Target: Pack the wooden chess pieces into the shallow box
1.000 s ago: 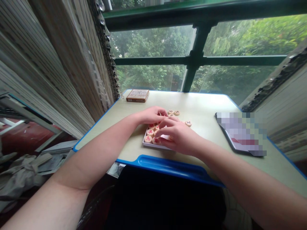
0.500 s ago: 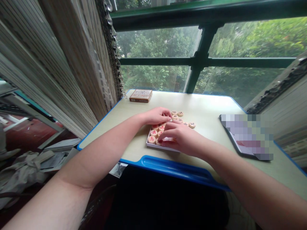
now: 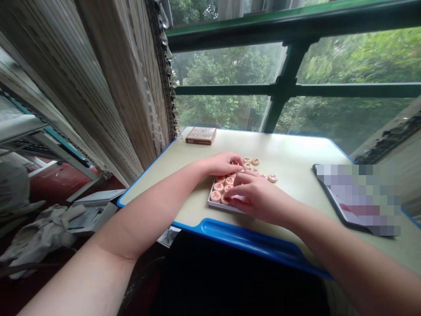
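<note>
A shallow white box (image 3: pixel 213 204) holds several round wooden pieces with red characters, such as the near-left piece (image 3: pixel 215 195). My right hand (image 3: pixel 259 193) reaches over the box's right part, its fingertips pressed on a red piece (image 3: pixel 225 200) near the front edge. At the box's far edge is my left hand (image 3: pixel 226 163), with curled fingers; what lies under them is hidden. Beyond and right of the hands, several pieces with dark characters lie on the table, among them a far one (image 3: pixel 255 162) and one at the right (image 3: pixel 272 177).
A brown flat box (image 3: pixel 201 135) lies at the back left of the blue-edged table (image 3: pixel 289 149). On the right is a tablet-like device (image 3: pixel 353 197), its screen pixelated. A blue trough (image 3: pixel 250 237) runs along the near edge. Curtains and a window surround the table.
The whole view has shifted, so the table and hands appear slightly further right and lower. Both hands keep nearly the same places at the box.
</note>
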Demonstrator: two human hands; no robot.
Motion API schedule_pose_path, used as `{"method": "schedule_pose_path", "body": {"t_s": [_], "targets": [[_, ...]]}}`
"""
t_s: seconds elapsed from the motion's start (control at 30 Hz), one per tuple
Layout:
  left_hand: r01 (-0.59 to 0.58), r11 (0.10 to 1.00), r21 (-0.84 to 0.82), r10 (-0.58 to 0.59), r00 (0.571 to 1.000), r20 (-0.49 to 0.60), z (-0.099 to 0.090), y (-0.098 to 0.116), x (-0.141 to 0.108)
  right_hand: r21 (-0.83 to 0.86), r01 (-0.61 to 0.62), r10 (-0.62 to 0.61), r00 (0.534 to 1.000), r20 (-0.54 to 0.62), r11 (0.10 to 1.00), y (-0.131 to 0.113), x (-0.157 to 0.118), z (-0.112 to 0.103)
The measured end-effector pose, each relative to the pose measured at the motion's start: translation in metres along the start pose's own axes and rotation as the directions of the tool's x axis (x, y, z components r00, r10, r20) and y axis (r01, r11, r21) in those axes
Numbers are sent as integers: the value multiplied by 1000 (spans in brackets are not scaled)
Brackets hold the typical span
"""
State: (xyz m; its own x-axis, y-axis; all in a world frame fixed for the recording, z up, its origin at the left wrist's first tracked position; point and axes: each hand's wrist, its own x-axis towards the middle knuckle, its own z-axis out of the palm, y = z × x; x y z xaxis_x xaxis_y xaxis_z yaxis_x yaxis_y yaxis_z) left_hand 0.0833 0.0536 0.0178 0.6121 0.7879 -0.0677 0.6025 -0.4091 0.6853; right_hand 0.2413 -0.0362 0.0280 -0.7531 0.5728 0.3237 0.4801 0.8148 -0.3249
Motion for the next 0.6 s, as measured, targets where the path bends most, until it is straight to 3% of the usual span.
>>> {"method": "schedule_pose_path", "body": {"t_s": [0.23, 0.37, 0.43, 0.53, 0.6], "targets": [[-21, 1000, 15, 21, 1000, -19, 0, 0, 0, 57, -24, 22, 999, 34, 998, 0, 0, -1], [-43, 999, -32, 43, 999, -14, -1, -2, 0, 82, -6, 8, 1000, -22, 997, 2, -1, -9], [-52, 997, -63, 50, 998, -33, 0, -3, 1, 57, -67, 73, 991, -113, 996, 10, -2, -15], [-38, 982, -185, 22, 996, -91, 2, -8, 4, -45, -275, 250, 923, -293, 961, 30, -4, -23], [-5, 949, -316, -35, 992, -122, 4, -12, 7, -97, -354, 318, 908, -273, 930, 45, -7, -27]]}}
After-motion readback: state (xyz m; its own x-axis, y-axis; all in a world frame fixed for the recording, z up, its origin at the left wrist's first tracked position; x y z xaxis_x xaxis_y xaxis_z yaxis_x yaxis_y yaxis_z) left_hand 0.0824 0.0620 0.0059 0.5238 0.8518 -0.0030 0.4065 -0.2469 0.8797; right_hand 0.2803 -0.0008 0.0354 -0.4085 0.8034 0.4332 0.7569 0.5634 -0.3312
